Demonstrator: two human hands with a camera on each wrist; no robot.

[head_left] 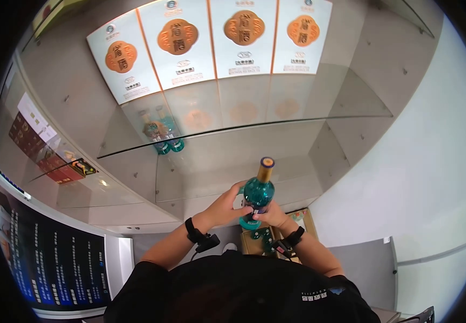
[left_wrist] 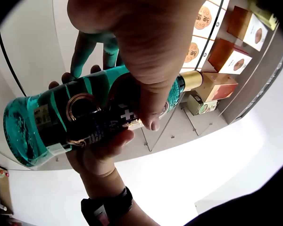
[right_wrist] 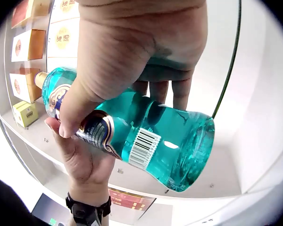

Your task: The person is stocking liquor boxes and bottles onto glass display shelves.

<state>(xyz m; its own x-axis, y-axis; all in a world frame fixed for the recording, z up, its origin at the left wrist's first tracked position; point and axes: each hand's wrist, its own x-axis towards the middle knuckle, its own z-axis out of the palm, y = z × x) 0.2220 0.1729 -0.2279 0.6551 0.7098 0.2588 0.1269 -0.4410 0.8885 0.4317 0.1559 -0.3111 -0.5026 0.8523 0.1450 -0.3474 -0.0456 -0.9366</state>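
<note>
A teal glass bottle (head_left: 258, 192) with a gold cap and a dark label stands nearly upright between both hands, in front of the cabinet. My left hand (head_left: 226, 207) grips it from the left, thumb across the label. From the right, my right hand (head_left: 272, 214) holds it, its thumb also on the front. In the left wrist view the bottle (left_wrist: 52, 117) lies slanted, with the left hand (left_wrist: 141, 42) over it. A white barcode shows on the bottle (right_wrist: 174, 141) in the right wrist view, below the right hand (right_wrist: 137, 52).
Two similar teal bottles (head_left: 175, 144) stand at the left below a glass shelf edge (head_left: 244, 127). White boxes with orange emblems (head_left: 177, 40) line the shelf above. An open carton (head_left: 253, 246) with bottles is on the floor. A dark display panel (head_left: 55, 253) is at lower left.
</note>
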